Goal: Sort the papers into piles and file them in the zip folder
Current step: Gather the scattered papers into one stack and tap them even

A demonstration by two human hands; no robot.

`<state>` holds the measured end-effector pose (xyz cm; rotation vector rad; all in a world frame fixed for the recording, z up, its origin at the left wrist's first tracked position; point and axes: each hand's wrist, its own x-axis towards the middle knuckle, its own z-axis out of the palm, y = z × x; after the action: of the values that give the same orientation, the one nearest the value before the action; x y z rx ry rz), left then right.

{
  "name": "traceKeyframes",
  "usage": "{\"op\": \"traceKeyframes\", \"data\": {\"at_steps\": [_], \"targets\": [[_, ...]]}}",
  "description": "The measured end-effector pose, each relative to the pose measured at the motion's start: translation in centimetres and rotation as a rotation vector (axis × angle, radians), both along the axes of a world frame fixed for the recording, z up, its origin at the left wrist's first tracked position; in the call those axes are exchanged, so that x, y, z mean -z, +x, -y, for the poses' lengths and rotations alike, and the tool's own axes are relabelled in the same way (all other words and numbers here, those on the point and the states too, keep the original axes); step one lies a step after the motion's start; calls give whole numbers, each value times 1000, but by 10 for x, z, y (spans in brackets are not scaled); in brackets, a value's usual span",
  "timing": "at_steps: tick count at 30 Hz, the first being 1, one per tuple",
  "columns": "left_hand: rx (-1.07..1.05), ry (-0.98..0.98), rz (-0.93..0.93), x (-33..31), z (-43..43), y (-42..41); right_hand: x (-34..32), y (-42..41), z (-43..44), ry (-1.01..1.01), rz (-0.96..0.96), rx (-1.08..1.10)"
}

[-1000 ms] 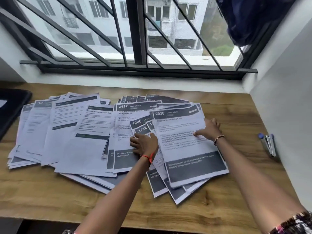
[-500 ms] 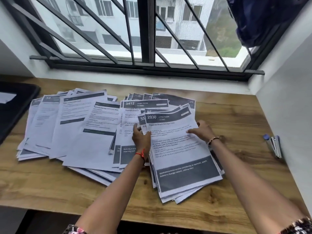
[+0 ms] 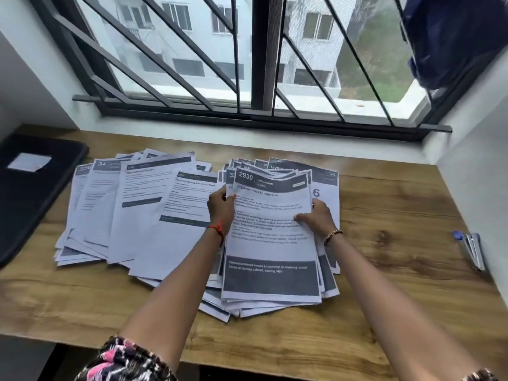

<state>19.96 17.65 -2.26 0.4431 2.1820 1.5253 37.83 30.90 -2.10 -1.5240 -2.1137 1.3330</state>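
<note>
A stack of printed papers (image 3: 270, 243), topped by a sheet headed 2930, lies at the middle right of the wooden desk (image 3: 384, 312). My left hand (image 3: 221, 209) grips the stack's left edge, thumb on top. My right hand (image 3: 316, 218) grips its right edge, thumb pressed on the top sheet. The stack's upper part is slightly raised and bowed. A second, fanned spread of papers (image 3: 132, 215) lies to the left. The black zip folder (image 3: 30, 199) sits at the far left, with a white label on it.
A stapler with a blue tip (image 3: 471, 250) lies by the right wall. A barred window (image 3: 247, 78) runs along the back of the desk. White walls close in both sides. Dark blue fabric (image 3: 450, 37) hangs at the top right.
The loosely fanned right-hand sheets have been gathered into one squared stack. Both hands moved from pressing on the sheets to gripping the stack's two side edges. The camera moved closer.
</note>
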Motion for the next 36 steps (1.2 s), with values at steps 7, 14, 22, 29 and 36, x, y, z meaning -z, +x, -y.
{"op": "traceKeyframes", "data": {"at_steps": [7, 14, 22, 29, 36], "targets": [[69, -143, -8, 2, 4, -35, -1, -28, 10, 71, 195, 36], [121, -358, 13, 17, 15, -42, -2, -51, 22, 72, 320, 67], [319, -335, -98, 15, 9, -37, 9, -43, 18, 33, 138, 166], [302, -417, -226, 6, -5, -23, 5, -36, 12, -86, -106, 236], [356, -591, -227, -2, -17, -19, -12, 2, -19, 20, -71, 472]]}}
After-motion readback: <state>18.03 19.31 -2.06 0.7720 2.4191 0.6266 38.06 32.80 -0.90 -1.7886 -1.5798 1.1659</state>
